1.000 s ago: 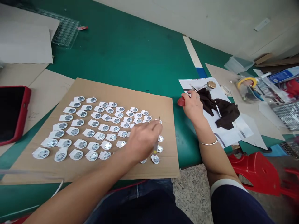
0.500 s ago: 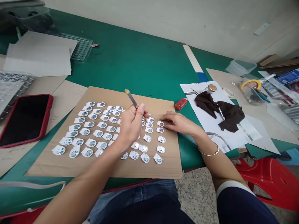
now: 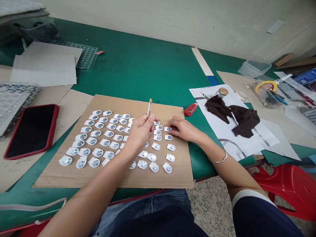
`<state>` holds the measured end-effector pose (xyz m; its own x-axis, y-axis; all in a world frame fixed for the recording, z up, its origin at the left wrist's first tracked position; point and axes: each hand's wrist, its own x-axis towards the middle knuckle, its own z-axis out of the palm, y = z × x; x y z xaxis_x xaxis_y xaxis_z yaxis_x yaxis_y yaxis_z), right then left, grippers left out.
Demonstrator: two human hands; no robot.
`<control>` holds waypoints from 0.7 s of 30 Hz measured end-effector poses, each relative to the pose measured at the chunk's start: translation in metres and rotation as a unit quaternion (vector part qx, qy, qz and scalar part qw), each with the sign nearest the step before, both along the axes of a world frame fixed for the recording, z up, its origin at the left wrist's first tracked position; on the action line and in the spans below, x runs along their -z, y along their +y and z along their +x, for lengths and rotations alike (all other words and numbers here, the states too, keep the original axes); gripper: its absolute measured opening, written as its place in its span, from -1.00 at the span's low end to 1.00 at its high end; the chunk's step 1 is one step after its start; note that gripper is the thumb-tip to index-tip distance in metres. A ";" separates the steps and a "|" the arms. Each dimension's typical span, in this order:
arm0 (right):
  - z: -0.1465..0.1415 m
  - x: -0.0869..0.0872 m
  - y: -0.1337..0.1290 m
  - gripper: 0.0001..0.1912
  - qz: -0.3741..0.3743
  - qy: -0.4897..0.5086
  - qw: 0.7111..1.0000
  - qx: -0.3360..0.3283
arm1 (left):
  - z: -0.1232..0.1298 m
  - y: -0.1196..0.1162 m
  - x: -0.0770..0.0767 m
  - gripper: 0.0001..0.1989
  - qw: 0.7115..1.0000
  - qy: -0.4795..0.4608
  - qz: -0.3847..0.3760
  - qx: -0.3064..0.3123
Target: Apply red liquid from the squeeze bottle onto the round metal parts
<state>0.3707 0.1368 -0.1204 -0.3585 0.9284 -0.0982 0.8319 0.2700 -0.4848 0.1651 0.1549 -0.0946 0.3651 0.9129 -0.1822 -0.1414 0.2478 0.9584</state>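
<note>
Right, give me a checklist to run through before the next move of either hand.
1. Tool gripped in the left hand: ok, yellow end pointing up.
2. Tool's lower tip in sight: cannot tell where it is; the hand hides it.
3. Right hand at the discs: ok, near the right-hand column; whether it presses on one, cannot tell.
4. All discs uncovered: not ok, the left arm hides parts of some.
5. Bottle upright: not ok, lying on its side.
6. Phone off the cardboard: ok, apart on the left.
</note>
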 end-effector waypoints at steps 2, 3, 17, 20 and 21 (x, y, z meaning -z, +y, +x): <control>0.001 0.000 0.001 -0.76 0.010 0.015 1.000 -0.001 | 0.001 -0.001 0.001 -0.75 0.998 0.054 0.023 0.006; 0.001 0.000 0.001 -0.76 0.011 0.032 0.999 0.000 | 0.002 -0.001 0.002 -0.75 0.995 0.086 0.042 0.006; -0.004 -0.002 -0.002 -0.67 -0.055 0.298 0.953 -0.003 | 0.011 -0.012 0.017 -0.75 0.946 0.249 0.208 0.025; -0.004 -0.002 -0.002 -0.68 -0.049 0.311 0.949 0.001 | 0.010 -0.013 0.016 -0.76 0.940 0.255 0.225 0.025; -0.005 -0.001 -0.002 -0.68 -0.049 0.312 0.949 0.001 | 0.010 -0.013 0.016 -0.77 0.938 0.259 0.229 0.023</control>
